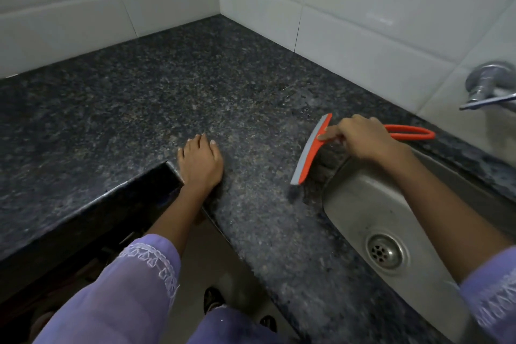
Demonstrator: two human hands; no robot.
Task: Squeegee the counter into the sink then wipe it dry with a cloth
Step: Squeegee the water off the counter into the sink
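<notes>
Speckled dark granite counter (pixel 251 86), white-tiled corner; right hand (pixel 368 139) grips orange grey-bladed squeegee (pixel 311 151) beside steel sink (pixel 351 204) (left hand (pixel 201 162) flat, empty).

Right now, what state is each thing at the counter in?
Squeegee: held, blade down by the sink's edge.
Right hand: gripping the squeegee handle.
Left hand: flat on the counter, empty.
Counter: wet patch near the squeegee.
Sink: empty, drain open.
Tap: not running.

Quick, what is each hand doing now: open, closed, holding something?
Left hand: open, flat on the counter, holding nothing.
Right hand: closed on the orange squeegee beside the sink.
</notes>
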